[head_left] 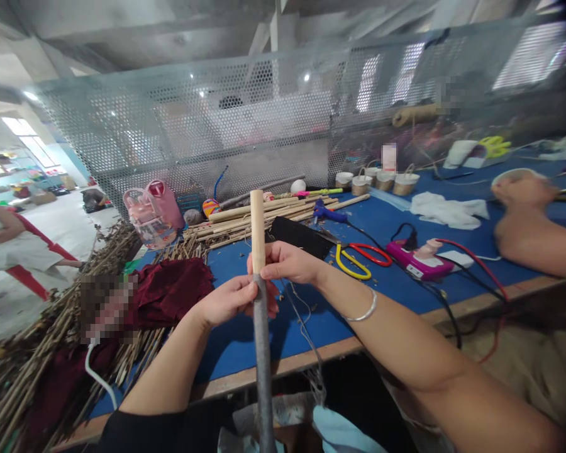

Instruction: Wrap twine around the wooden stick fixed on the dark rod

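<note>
A long stick stands nearly upright in front of me: its upper part is a pale wooden rod (257,229), its lower part a grey sleeve (263,358). My left hand (231,301) is closed round the stick near the top of the grey part, thumb in front. Just above, my right hand (290,263) grips the pale rod at the joint, with a silver bangle on the wrist. Thin grey string (303,324) hangs behind the hands over the blue table (231,352).
Dry stalks (42,358) and dark red cloth (170,289) lie left. Behind are wooden sticks (231,220), scissors (353,270), a blue glue gun (330,214) and a magenta power strip (417,261). Another person's hand (523,185) works at the right.
</note>
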`<state>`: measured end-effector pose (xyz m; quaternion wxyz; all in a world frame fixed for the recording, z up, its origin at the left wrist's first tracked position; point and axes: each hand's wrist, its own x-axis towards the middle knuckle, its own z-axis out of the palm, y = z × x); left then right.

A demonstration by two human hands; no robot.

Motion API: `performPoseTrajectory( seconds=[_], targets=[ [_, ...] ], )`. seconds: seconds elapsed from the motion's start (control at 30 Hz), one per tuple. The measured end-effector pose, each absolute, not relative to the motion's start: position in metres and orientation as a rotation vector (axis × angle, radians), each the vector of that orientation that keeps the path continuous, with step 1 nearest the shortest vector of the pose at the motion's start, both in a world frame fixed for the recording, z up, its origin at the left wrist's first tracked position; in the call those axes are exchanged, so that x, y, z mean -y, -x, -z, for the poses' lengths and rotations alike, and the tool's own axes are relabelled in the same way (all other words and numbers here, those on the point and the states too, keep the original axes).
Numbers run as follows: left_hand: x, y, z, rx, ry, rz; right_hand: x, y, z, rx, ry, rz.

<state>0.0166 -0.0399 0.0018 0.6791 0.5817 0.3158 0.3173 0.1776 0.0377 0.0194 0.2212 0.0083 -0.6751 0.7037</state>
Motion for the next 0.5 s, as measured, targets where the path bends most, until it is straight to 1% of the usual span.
performPoseTrajectory(
  seconds=[0.1,0.13,0.2,0.27,0.33,0.43,0.5],
  targets=[
    [0.073,-0.032,0.011,-0.646,-1.22,-0.73,-0.031,-0.178,-0.023,1.799,-0.017,-1.941],
    [0.087,-0.038,0.015,-0.663,-1.179,-0.785,-0.027,-0.179,-0.027,1.778,-0.021,-1.932],
    [0.114,-0.049,0.018,-0.803,-1.143,-0.932,-0.021,-0.184,-0.038,1.756,-0.041,-1.886],
    [0.134,-0.057,0.007,-0.977,-1.198,-0.991,-0.014,-0.193,-0.056,1.753,-0.055,-1.788],
    [0.143,-0.059,-0.019,-1.108,-1.31,-0.985,-0.008,-0.202,-0.078,1.721,-0.047,-1.66],
    [0.135,-0.054,-0.076,-1.209,-1.504,-0.961,-0.001,-0.216,-0.108,1.589,0.065,-1.434],
    [0.119,-0.049,-0.111,-1.268,-1.712,-0.822,0.0,-0.225,-0.12,1.507,0.163,-1.309]
  ],
)
